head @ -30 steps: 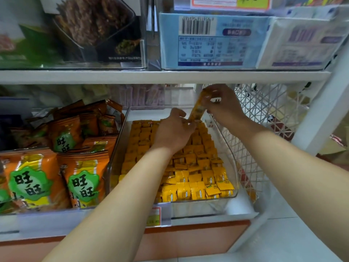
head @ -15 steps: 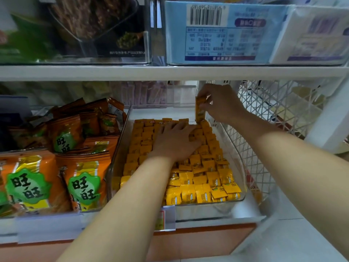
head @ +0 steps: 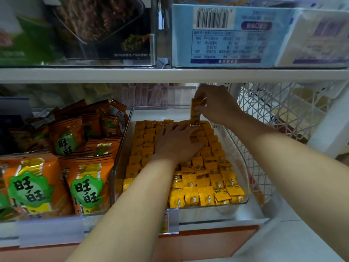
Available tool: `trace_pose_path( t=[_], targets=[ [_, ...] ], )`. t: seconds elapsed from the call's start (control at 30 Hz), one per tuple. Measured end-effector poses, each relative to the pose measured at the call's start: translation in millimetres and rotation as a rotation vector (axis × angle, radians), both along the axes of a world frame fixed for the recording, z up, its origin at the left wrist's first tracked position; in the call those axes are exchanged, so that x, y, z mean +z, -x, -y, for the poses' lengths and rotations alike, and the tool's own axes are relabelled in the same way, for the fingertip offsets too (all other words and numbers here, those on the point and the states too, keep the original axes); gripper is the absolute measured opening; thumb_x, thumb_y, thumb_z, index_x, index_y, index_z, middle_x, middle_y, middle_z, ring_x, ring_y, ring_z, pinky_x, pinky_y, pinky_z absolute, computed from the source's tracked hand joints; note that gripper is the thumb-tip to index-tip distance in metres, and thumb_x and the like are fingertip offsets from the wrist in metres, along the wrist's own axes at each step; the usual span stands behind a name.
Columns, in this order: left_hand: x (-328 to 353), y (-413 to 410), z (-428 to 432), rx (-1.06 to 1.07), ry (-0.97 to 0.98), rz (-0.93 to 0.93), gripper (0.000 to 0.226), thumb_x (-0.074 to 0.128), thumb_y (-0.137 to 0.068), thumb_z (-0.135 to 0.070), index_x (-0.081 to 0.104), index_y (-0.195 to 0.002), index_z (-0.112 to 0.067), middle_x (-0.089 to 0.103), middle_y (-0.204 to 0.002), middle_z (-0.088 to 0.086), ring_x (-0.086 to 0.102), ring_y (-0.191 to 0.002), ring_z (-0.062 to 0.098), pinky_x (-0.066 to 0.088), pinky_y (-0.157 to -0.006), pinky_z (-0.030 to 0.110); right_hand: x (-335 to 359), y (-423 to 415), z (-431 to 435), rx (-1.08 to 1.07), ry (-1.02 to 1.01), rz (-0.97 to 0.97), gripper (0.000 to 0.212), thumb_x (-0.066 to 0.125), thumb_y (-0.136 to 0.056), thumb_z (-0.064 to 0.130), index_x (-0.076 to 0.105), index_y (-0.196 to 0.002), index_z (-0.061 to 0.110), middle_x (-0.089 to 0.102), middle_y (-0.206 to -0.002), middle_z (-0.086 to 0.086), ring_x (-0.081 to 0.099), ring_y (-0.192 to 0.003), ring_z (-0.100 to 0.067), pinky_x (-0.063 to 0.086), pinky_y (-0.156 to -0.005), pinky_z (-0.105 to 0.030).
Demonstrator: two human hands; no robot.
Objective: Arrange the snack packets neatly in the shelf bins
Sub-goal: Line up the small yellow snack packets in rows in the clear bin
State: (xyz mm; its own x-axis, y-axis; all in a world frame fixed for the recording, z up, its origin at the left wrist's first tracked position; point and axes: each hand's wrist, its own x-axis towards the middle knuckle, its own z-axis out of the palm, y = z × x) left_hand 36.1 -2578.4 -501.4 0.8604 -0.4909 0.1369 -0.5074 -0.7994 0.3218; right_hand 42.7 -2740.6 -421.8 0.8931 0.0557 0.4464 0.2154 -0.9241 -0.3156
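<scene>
Right hand (head: 217,105) pinches an orange strip (head: 195,112) at the back of the bin; left hand (head: 177,142) lies flat on the rows

Right hand first: its thumb and curled fingers pinch the top part of the orange strip, which stands upright, its lower end touching the back rows of small packets (head: 204,190). Whether the strip is one long packet or several small ones pressed together cannot be told. The hand is above and to the right of the strip, near the back right corner of the clear bin (head: 244,167).

Just in front of the strip, the left hand rests palm down on the packets, fingers straight and slightly spread, holding nothing. Its fingertips reach almost to the foot of the strip; the forearm runs back across the middle of the bin.

The small packets fill the clear bin in rows: tidy and orange-looking at the back and left, looser and bright yellow at the front, where a few lie tilted across each other.

Left of the bin, touching its wall, stand orange bags (head: 34,186) with green labels, leaning in overlapping rows. Right of it is a white lattice basket (head: 273,110). A price tag holder (head: 171,220) is on the shelf edge below the bin's front. Above, a shelf board (head: 132,74) carries a blue box (head: 226,35) with a barcode.
</scene>
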Motion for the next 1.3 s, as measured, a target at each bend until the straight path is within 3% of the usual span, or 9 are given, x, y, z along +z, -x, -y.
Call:
trace_pose_path(
  t=[0.2, 0.33, 0.43, 0.63, 0.83, 1.0, 1.13, 1.23, 1.3],
  targets=[
    [1.0, 0.0, 0.0, -0.003, 0.020, -0.011, 0.064, 0.038, -0.087, -0.073, 0.028, -0.148, -0.053, 0.020, -0.164, -0.009, 0.009, -0.151, 0.025, 0.002, -0.119, 0.050, -9.8, 6.0, 9.3, -0.031, -0.093, -0.068, 0.025, 0.075, -0.085, 0.017, 0.065, -0.108, 0.016, 0.068, -0.107, -0.004, 0.064, -0.098, -0.021, 0.054, -0.087, -0.038],
    [2.7, 2.2, 0.2, -0.001, 0.000, -0.015, 0.064, 0.039, -0.089, -0.070, 0.028, -0.149, -0.050, 0.021, -0.164, -0.007, 0.009, -0.151, 0.026, 0.002, -0.119, 0.050, -6.6, 0.3, 3.6, -0.085, 0.509, -0.225, 0.026, 0.062, -0.093, 0.049, 0.069, -0.116, 0.038, 0.067, -0.114, 0.006, 0.054, -0.115, -0.023, 0.038, -0.101, -0.044],
    [6.4, 2.8, 0.4, -0.009, -0.013, -0.010, 0.063, 0.040, -0.091, -0.067, 0.027, -0.150, -0.048, 0.020, -0.164, -0.005, 0.011, -0.150, 0.028, 0.005, -0.119, 0.052, 1.7, -3.7, -0.8, -0.060, 0.700, -0.445, 0.031, 0.048, -0.100, 0.052, 0.062, -0.128, 0.048, 0.062, -0.116, 0.005, 0.041, -0.123, -0.025, 0.025, -0.104, -0.049],
    [7.6, 3.0, 6.2, -0.140, -0.074, 0.026, 0.061, 0.030, -0.099, -0.059, 0.014, -0.155, -0.043, 0.008, -0.166, -0.011, 0.002, -0.152, 0.024, -0.002, -0.121, 0.051, -5.5, -5.6, 6.2, -0.190, 0.630, -0.146, 0.027, 0.066, -0.092, 0.036, 0.067, -0.118, 0.036, 0.067, -0.121, 0.002, 0.049, -0.124, -0.025, 0.032, -0.104, -0.045],
    [4.2, 4.2, 7.6, -0.126, -0.118, -0.032, 0.060, 0.026, -0.098, -0.062, 0.014, -0.154, -0.046, 0.009, -0.166, -0.012, 0.003, -0.152, 0.026, -0.004, -0.120, 0.050, -6.6, -12.8, 8.3, -0.157, 0.335, -0.425, 0.021, 0.073, -0.088, 0.029, 0.074, -0.109, 0.029, 0.069, -0.116, 0.002, 0.062, -0.108, -0.022, 0.053, -0.092, -0.041],
    [4.6, 8.0, 6.3, -0.129, -0.102, -0.014, 0.059, 0.027, -0.098, -0.061, 0.015, -0.154, -0.047, 0.012, -0.165, -0.012, 0.008, -0.151, 0.026, 0.000, -0.121, 0.051, -4.8, -19.2, 3.3, -0.146, 0.430, -0.452, 0.016, 0.075, -0.085, 0.025, 0.076, -0.102, 0.024, 0.072, -0.101, -0.003, 0.069, -0.087, -0.022, 0.058, -0.083, -0.042],
    [3.0, 7.2, 5.5, -0.126, -0.087, -0.026, 0.060, 0.028, -0.097, -0.061, 0.017, -0.154, -0.046, 0.012, -0.165, -0.013, 0.007, -0.151, 0.026, 0.000, -0.121, 0.050, -9.3, -14.4, 2.8, -0.175, 0.512, -0.326, 0.010, 0.066, -0.089, 0.019, 0.071, -0.090, 0.028, 0.066, -0.094, 0.002, 0.063, -0.091, -0.022, 0.052, -0.075, -0.038],
    [2.6, 5.6, 6.9, -0.118, -0.095, -0.024, 0.062, 0.028, -0.095, -0.063, 0.017, -0.154, -0.046, 0.012, -0.165, -0.013, 0.008, -0.151, 0.027, 0.000, -0.121, 0.051, -12.9, -6.8, 3.4, -0.213, 0.472, -0.162, 0.019, 0.058, -0.086, 0.007, 0.058, -0.083, 0.025, 0.057, -0.086, 0.005, 0.056, -0.076, -0.017, 0.032, -0.058, -0.029],
    [2.8, 4.7, 7.6, -0.118, -0.098, -0.030, 0.063, 0.029, -0.094, -0.063, 0.018, -0.153, -0.046, 0.014, -0.165, -0.013, 0.008, -0.151, 0.026, 0.000, -0.121, 0.052, -13.4, 1.9, 4.3, -0.211, 0.415, -0.028, 0.016, 0.056, -0.086, 0.006, 0.051, -0.087, 0.021, 0.051, -0.086, 0.003, 0.051, -0.069, -0.018, 0.030, -0.055, -0.029]
  ],
)
